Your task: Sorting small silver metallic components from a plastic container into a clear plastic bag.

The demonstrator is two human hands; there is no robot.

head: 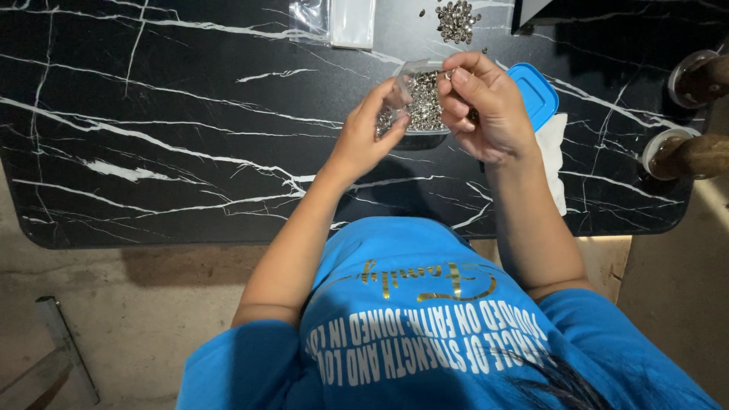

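1. Head view: the left hand (368, 133) holds a small clear plastic container (418, 102) above the black marble-patterned surface (175, 114). Its fingers are curled around the container's near left side, closed on it.
2. The container is filled with small silvery metal pieces (427, 100). It sits between the two hands, just in front of the person's blue shirt (425, 326).
3. The right hand (486, 106) hovers at the container's right rim. Its fingers (456, 80) are pinched together over the metal pieces; they seem to grip one small piece, though it is too tiny to tell for sure.
4. A blue lid (535, 91) lies on the surface just behind the right hand, with a white cloth (553, 152) beside it.
5. Farther up the surface lies a loose heap of the same silvery pieces (456, 19), and left of that heap a clear plastic bag (334, 21).
6. Two round wooden knobs (695, 114) stand at the surface's right edge.
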